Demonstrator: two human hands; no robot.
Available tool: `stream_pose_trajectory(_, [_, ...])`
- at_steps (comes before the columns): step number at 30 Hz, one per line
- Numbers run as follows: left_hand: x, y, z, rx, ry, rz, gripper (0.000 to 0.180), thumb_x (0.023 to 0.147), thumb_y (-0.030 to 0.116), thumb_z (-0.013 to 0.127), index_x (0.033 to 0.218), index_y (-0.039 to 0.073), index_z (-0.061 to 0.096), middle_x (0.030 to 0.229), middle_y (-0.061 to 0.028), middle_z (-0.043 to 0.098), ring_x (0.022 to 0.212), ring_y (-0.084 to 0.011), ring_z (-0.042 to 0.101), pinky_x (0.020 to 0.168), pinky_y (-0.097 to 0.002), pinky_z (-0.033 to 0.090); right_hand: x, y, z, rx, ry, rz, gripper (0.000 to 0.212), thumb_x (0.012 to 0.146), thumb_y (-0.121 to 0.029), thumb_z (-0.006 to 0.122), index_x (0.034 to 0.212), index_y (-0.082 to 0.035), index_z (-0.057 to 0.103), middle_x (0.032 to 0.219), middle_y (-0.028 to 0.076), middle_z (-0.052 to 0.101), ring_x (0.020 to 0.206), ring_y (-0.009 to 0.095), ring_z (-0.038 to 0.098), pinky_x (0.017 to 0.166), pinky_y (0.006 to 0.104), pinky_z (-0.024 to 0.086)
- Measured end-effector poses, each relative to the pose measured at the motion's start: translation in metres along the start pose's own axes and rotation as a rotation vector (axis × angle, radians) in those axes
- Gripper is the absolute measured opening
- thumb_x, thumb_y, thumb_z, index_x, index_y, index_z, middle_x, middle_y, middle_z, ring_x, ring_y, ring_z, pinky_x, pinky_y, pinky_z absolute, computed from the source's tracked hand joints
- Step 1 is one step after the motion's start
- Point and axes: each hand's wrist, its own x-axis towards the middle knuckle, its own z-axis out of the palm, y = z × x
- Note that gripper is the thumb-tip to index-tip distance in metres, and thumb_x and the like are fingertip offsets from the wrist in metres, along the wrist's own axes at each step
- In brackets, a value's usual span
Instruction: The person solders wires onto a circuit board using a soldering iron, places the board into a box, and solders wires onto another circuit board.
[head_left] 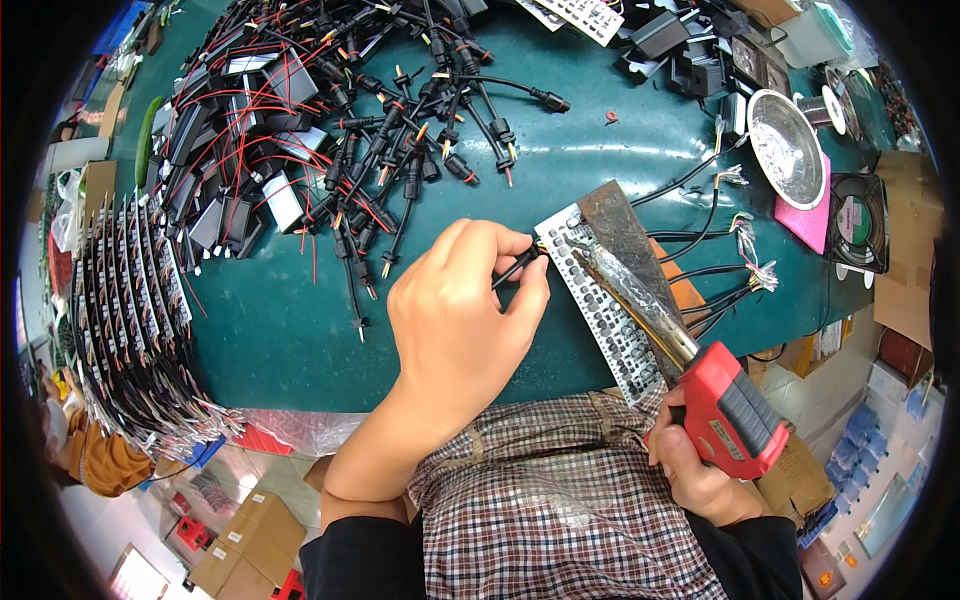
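Note:
Between the thumb and fingers of my left hand is a short black cable, its end touching the upper left edge of a white circuit board panel. My right hand grips a red and black soldering gun. Its metal barrel points up and left, and the tip lies over the panel near the cable end. A dark, worn metal plate rests on the panel's right side. Several black cables with stripped wire ends extend to the right from beneath the plate.
Loose black connector cables and black housings with red wires are heaped at the back left. Wired boards stack at the left edge. A metal bowl, pink sponge and black fan stand right. A person in brown sits far left.

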Motion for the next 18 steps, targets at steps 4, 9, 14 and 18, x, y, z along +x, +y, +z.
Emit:
stream_pose_trajectory(4, [-0.005,-0.002,0.007,-0.02,0.045,-0.022,0.017,0.078,0.003,0.086,0.09,0.002,0.073,0.076,-0.0025,0.066,0.055,-0.0066,0.054,0.05,-0.023,0.043,0.002,-0.001,-0.002,-0.034,-0.035,-0.008,0.038,0.101,-0.029,0.066,0.123,-0.001,0.052,0.078,0.007,0.056,0.054,0.01,0.049,0.053,0.028,0.047])
stream_pose_trajectory(9, [-0.004,-0.004,0.007,-0.013,0.054,0.033,0.016,0.077,0.002,0.085,0.088,0.003,0.073,0.075,-0.0019,0.065,0.054,-0.006,0.053,0.049,-0.0225,0.042,0.003,-0.008,-0.012,-0.11,-0.139,0.087,0.023,0.096,-0.006,0.07,0.118,0.0,0.066,0.095,0.007,0.067,0.085,0.017,0.065,0.075,0.033,0.053])
stream_pose_trajectory(14, [-0.003,-0.007,0.006,-0.01,0.058,0.07,0.016,0.077,0.002,0.085,0.087,0.003,0.073,0.075,-0.0021,0.065,0.053,-0.0059,0.052,0.049,-0.0227,0.042,0.002,0.0,-0.011,-0.129,-0.152,0.01,0.02,0.096,-0.006,0.07,0.115,0.0,0.065,0.093,0.008,0.066,0.083,0.018,0.064,0.073,0.0335,0.051])
stream_pose_trajectory(18, [-0.002,-0.008,0.005,-0.005,0.05,0.093,0.016,0.077,0.001,0.085,0.087,0.004,0.073,0.075,-0.0023,0.067,0.053,-0.0063,0.052,0.048,-0.023,0.042,0.007,0.002,-0.005,-0.179,-0.152,-0.094,0.016,0.103,-0.016,0.061,0.099,-0.005,0.05,0.076,0.006,0.051,0.056,0.011,0.052,0.053,0.0281,0.047])
